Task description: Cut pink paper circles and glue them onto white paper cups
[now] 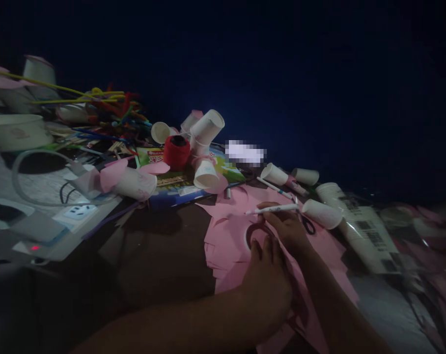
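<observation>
Pink paper sheets [226, 246] lie in an uneven stack in front of me. My left hand [269, 275] rests on them, its fingers spread over a round, ring-like item [249, 237] with a pale rim; the palm hides most of it. Just beyond, my right hand [284, 226] holds a white marker [278, 208] level above the paper, its tip pointing left. Black-handled scissors [308, 225] lie right of my right hand, beside a white paper cup [322, 214].
A power strip [75, 221] with a cable sits at the left. Behind are joined paper cups [207, 127], a red roll [177, 153] and pipe cleaners [123, 105]. Wrapped cups [363, 231] lie at the right.
</observation>
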A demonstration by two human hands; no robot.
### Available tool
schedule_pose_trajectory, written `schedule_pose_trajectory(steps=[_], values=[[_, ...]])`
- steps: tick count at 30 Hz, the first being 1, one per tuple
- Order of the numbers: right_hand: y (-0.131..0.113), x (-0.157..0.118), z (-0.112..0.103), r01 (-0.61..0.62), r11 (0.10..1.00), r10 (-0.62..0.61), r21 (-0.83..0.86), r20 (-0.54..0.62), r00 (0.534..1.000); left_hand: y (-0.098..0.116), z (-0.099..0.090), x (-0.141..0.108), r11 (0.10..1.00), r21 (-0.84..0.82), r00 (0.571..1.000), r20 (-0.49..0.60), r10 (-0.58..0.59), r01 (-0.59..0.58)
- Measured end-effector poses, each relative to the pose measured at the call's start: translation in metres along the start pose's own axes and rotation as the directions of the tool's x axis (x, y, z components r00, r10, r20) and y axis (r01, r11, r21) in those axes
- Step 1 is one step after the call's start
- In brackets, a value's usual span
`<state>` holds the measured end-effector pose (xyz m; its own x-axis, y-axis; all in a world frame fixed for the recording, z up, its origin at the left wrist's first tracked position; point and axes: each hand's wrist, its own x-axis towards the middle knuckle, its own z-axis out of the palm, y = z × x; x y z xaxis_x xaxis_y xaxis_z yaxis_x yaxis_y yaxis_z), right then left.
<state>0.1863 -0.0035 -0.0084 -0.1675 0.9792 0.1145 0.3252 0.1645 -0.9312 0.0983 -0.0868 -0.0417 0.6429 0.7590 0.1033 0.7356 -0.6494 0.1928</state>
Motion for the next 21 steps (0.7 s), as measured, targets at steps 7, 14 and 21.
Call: schedule_pose_trajectory(steps=[7, 14, 21], values=[[0.0049, -0.0019, 0.0005, -0.069, 0.996, 0.065, 0.053, 0.076, 0.995, 0.0015, -0.0069, 0.0001, 1.000, -0.009, 0.999, 0.037, -0.019, 0.020], [0.0060, -0.0027, 0.0027, -0.134, 0.991, 0.130, 0.026, 0.107, 0.986, 0.0015, -0.0023, -0.0004, 1.000, 0.009, 0.999, -0.031, -0.015, 0.016], [0.0045, -0.0023, 0.0084, -0.197, 0.980, 0.196, -0.001, 0.120, 0.973, 0.0008, -0.0101, -0.0006, 1.000, -0.027, 1.000, 0.005, -0.016, 0.016]])
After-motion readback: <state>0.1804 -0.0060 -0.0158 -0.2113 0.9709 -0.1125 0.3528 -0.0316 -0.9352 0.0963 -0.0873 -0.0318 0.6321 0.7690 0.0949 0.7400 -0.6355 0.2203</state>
